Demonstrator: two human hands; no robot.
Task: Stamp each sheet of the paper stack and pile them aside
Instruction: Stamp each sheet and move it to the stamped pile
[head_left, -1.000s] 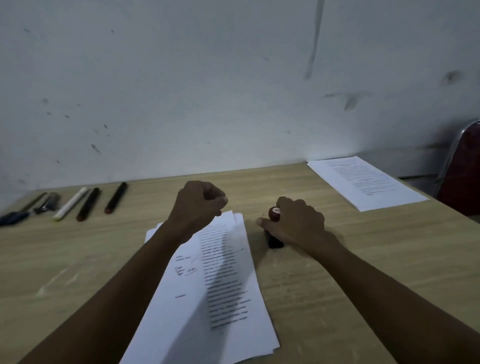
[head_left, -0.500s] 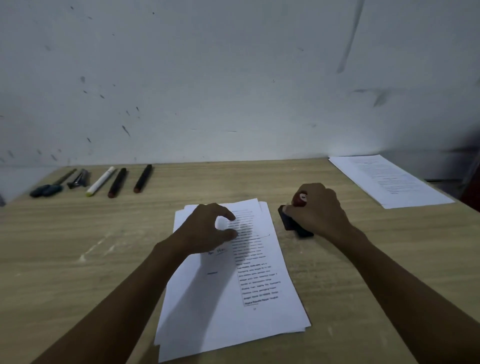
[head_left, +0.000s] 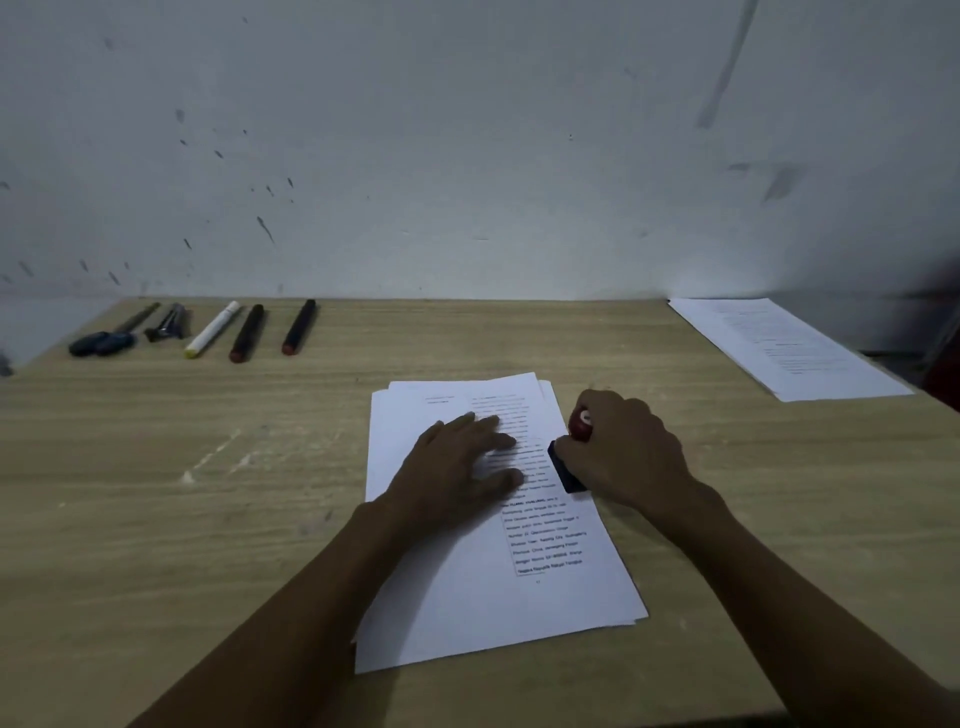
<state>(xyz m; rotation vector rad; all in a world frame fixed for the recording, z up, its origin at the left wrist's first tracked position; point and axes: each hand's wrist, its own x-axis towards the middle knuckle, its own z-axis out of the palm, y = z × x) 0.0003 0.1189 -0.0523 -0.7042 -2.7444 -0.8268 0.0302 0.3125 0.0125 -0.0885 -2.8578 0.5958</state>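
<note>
Matt pale wood-grain surface (head_left: 156, 493), scuffed in places. Smooth white printed paper — stack (head_left: 467, 613), pile (head_left: 810, 364). Glossy red knob on black stamp (head_left: 569, 457) — plastic by the look. Matt, stained wall (head_left: 467, 156).

Left hand (head_left: 457, 462) lies flat, fingers straight (palm down); right hand (head_left: 623, 452) curls in a tight grip.

paper stack (head_left: 483, 597) center, pens (head_left: 249, 332) far left
</note>
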